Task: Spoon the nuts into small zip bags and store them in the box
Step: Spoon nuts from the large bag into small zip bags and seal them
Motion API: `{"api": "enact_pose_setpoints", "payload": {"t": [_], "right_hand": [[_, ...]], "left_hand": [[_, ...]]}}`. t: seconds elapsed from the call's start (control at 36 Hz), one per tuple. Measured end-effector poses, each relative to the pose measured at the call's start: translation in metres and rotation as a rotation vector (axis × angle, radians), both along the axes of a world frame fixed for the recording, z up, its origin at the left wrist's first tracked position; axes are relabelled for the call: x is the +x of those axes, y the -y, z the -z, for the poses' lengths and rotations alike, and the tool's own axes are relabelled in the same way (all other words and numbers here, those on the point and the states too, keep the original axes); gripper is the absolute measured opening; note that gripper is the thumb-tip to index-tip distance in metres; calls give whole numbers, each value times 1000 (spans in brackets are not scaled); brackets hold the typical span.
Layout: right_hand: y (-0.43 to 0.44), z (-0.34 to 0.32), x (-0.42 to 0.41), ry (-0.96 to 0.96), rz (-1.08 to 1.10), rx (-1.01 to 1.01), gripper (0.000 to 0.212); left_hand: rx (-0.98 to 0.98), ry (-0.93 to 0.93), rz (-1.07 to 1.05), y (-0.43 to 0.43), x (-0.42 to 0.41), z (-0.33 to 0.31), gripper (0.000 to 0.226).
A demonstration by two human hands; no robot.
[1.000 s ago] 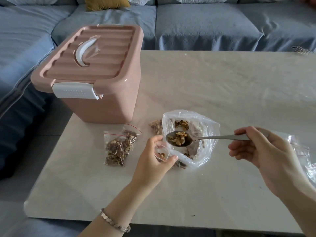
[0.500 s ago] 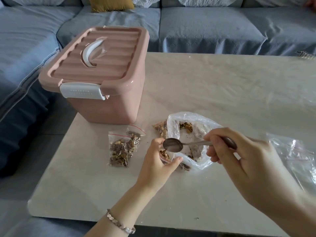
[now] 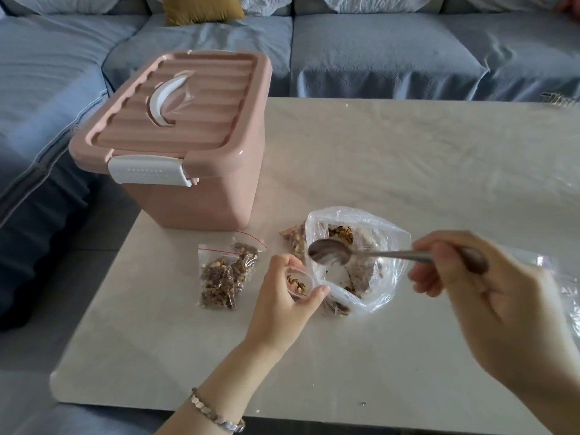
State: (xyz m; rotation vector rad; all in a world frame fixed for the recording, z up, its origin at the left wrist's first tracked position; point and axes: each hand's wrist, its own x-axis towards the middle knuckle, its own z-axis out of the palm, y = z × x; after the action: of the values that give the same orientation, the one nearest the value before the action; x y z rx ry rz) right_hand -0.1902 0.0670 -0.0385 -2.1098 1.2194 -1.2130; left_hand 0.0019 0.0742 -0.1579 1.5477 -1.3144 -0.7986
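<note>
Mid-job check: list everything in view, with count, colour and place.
storage box: one, pink, lid on, far left
filled zip bags: two, clear, red strips, overlapping, near the box
more nuts: brown, partly hidden, left of big bag
big bag: one, clear, open, nuts inside, table centre
held zip bag: one, clear, few nuts inside, in left hand
spoon: one, metal, empty, over the big bag
empty bags: clear, count unclear, right edge
table: one, pale
sofa: blue, behind the table
cushion: one, yellow, on sofa
left hand: holds the zip bag; bracelet on wrist
right hand: grips the spoon
</note>
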Motion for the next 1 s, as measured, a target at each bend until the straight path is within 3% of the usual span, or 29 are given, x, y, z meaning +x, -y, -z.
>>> {"api": "enact_pose_setpoints", "payload": {"t": [0.19,0.28,0.42,0.81,1.0], "right_hand": [[28,42,-18,211,262,220,18],[35,72,-15,234,300,303,22],[33,100,4,393,311,458,26],[15,100,8,734,309,888,23],[14,86,-18,792,356,881,24]], "left_hand": [[104,-46,-30,5,0,-6,40],[174,-87,13,8,1,-12,39],[179,3,28,13,0,-15,43],[179,97,-5,12,-2,-19,42],[159,86,7,7,2,-15,44]]}}
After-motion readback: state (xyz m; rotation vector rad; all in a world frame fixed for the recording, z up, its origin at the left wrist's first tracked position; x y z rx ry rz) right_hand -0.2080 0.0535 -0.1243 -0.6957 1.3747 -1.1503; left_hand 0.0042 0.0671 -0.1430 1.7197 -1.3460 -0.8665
